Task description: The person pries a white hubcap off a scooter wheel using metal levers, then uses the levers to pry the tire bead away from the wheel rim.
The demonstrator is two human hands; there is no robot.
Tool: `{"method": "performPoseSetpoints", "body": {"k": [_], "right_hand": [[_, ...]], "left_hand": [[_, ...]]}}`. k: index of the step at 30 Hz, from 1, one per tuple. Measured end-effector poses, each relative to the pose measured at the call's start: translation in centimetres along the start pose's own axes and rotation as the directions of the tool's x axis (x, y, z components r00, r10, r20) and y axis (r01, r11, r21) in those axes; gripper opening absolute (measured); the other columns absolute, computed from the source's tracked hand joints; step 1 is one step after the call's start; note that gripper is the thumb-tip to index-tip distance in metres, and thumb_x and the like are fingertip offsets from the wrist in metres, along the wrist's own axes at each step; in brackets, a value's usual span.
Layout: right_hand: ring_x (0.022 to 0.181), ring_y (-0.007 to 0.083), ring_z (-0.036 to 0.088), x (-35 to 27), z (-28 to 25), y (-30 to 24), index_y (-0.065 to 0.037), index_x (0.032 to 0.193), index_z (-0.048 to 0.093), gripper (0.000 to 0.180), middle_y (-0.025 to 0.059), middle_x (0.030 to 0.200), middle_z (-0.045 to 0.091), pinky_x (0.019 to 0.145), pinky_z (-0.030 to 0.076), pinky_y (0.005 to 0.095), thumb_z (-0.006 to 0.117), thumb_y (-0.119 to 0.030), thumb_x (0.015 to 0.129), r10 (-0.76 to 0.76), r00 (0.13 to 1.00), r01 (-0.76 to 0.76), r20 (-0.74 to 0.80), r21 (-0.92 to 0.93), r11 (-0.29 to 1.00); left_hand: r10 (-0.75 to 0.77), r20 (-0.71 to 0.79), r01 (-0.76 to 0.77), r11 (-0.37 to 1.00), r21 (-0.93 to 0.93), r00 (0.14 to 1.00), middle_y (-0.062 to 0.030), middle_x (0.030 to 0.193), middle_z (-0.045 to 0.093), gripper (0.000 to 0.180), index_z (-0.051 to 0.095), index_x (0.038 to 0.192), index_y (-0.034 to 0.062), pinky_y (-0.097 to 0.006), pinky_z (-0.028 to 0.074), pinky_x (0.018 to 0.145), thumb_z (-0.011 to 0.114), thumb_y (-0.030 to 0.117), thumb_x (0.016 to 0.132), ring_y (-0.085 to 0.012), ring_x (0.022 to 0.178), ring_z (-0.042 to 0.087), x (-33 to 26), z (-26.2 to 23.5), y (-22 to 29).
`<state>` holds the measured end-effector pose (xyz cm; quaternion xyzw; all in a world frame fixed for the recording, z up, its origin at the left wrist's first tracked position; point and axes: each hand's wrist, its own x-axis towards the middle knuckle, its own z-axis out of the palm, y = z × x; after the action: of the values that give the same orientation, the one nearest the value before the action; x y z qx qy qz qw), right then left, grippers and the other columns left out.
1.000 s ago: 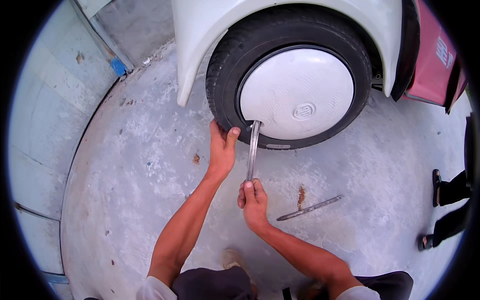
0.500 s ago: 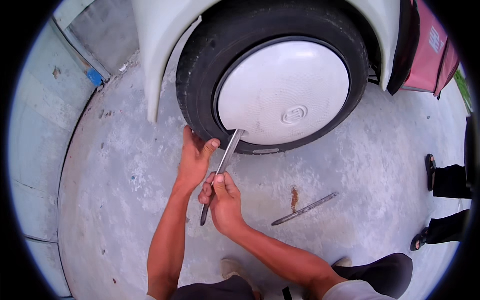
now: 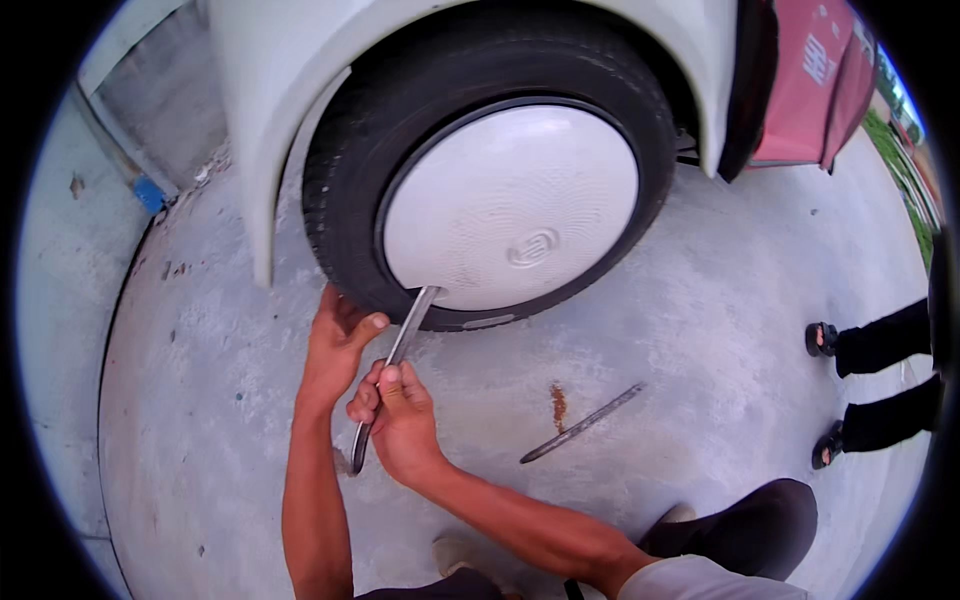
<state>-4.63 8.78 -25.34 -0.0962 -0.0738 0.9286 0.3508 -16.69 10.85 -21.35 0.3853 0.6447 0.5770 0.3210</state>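
Observation:
A vehicle wheel stands in front of me: a black tyre (image 3: 345,235) around a round white wheel cover (image 3: 500,190). My right hand (image 3: 398,410) is wrapped round a metal tyre lever (image 3: 408,335), its thumb lying along the bar. The lever's upper tip meets the lower left rim of the cover; its dark lower end sticks out beneath my fist. At the tyre's lower left, my left hand (image 3: 335,350) lies against the tread with its thumb stretched out; the tips of its fingers are partly hidden. A second tyre lever (image 3: 582,423) lies on the ground to the right.
White bodywork (image 3: 255,110) arches over the wheel, with a pink bag-like box (image 3: 800,90) at the upper right. A pale panelled wall (image 3: 75,300) runs along the left. Another person's legs (image 3: 890,415) in black stand at the right. A rusty stain (image 3: 558,405) marks the concrete.
The view has shifted, so the wheel now sits further left and slightly lower. Both hands keep their places at the tyre and lever, and the lever's tip is still at the cover's rim.

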Motion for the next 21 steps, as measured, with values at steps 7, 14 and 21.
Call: {"method": "performPoseSetpoints", "body": {"k": [7,14,21], "right_hand": [[0.07,0.0153,0.042,-0.4,0.6,0.0,-0.008,0.102,0.051,0.023,0.0021,0.079,0.044,0.072,0.041,0.0341,0.046,-0.028,0.112,0.043,0.997,-0.045,-0.064,-0.029,0.999],[0.07,0.0151,0.043,-0.8,0.7,-0.8,-0.007,0.103,0.051,0.024,0.0021,0.079,0.044,0.073,0.041,0.0346,0.046,-0.029,0.112,0.07,0.995,-0.075,-0.077,-0.061,0.995],[0.071,0.0154,0.042,-1.2,0.8,-0.7,-0.008,0.103,0.05,0.024,0.0018,0.081,0.044,0.074,0.04,0.0349,0.046,-0.029,0.112,0.055,0.995,-0.059,-0.088,-0.04,0.997]], "left_hand": [[-0.014,-0.052,0.014,1.0,-0.01,0.999,-0.0195,0.141,0.056,0.073,0.035,0.153,-0.0019,-0.039,0.047,0.108,0.073,0.005,0.091,-0.0283,0.129,0.057,-0.6,-0.6,0.6],[0.013,-0.053,-0.014,1.0,-0.021,0.999,-0.0196,0.141,0.056,0.071,0.035,0.152,-0.0014,-0.04,0.046,0.109,0.072,0.006,0.091,-0.0285,0.13,0.056,-0.6,-0.5,0.0],[-0.001,-0.01,0.001,1.0,-0.028,1.0,-0.0216,0.143,0.055,0.07,0.034,0.151,-0.0025,-0.039,0.046,0.109,0.072,0.005,0.093,-0.0282,0.131,0.056,-0.5,-0.3,0.0]]}}
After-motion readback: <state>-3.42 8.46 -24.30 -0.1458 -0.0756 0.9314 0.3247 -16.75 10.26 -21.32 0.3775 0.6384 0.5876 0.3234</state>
